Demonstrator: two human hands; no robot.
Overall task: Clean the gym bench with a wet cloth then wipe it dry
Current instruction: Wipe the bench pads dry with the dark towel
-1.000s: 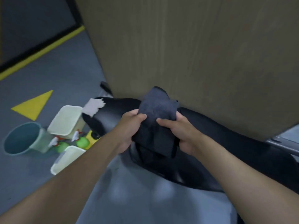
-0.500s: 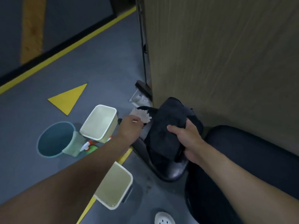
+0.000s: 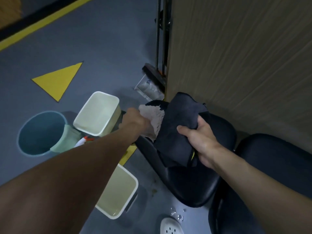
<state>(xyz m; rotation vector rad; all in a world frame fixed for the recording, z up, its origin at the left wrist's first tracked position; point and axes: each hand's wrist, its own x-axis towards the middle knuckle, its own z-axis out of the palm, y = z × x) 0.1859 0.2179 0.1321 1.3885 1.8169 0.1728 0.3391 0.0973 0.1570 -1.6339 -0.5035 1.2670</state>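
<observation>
A: Risk noted: the pale cloth point(image 3: 152, 121) looked likely to slip from the left hand point(image 3: 135, 122), falling towards the bins just beside it.

B: Pose: both arms were extended. The left hand's closure was indeterminate; the right hand point(image 3: 198, 141) was clenched on the dark cloth point(image 3: 179, 125) above the bench point(image 3: 194, 186).

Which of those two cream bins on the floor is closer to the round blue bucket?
The upper cream bin, the one beside the left hand. It stands right next to the blue bucket; the other cream bin stands lower in the view, apart from it.
</observation>
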